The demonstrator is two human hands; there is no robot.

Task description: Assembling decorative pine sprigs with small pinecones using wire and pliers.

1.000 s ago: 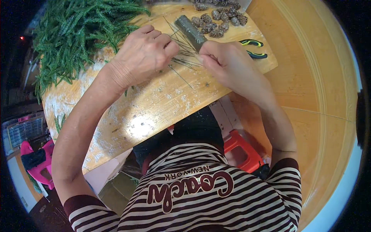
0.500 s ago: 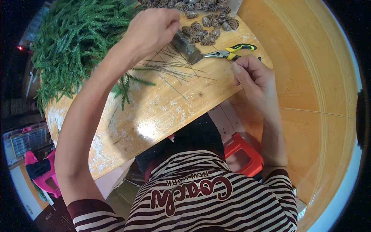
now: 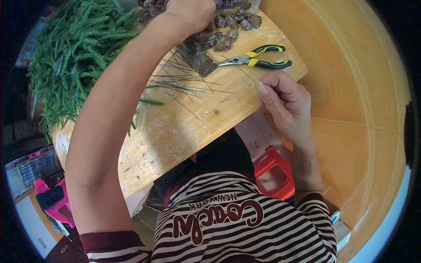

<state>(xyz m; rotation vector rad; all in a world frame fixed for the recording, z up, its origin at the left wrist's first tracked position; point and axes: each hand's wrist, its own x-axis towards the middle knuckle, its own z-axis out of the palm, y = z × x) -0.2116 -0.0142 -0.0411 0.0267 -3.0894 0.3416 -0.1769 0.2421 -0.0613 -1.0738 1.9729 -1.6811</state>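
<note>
At the far edge of the table my left hand (image 3: 193, 12) is over the pine cones (image 3: 226, 33); its fingers are hidden behind the back of the hand and the picture's edge. My right hand (image 3: 285, 98) is pinched closed above the near right table edge, with a thin dark wire (image 3: 246, 74) reaching from its fingertips toward the pliers. Several more thin wires (image 3: 182, 83) lie loosely across the wood. Long-nose pliers (image 3: 267, 63) with yellow and black handles lie spread, their tips at a dark, clear-wrapped bundle (image 3: 199, 59).
Green artificial fir branches (image 3: 83, 57) are heaped on the table's left side. White flecks dot the wooden tabletop (image 3: 184, 127). Below its edge stands a red stool (image 3: 274, 173); a pink chair (image 3: 55, 204) is at the far left. A wooden panel (image 3: 346, 96) rises at the right.
My left hand has moved farther away and slightly right, to the pine cones. The right hand stays pinched, shifted slightly nearer. The whole view has shifted a little.
</note>
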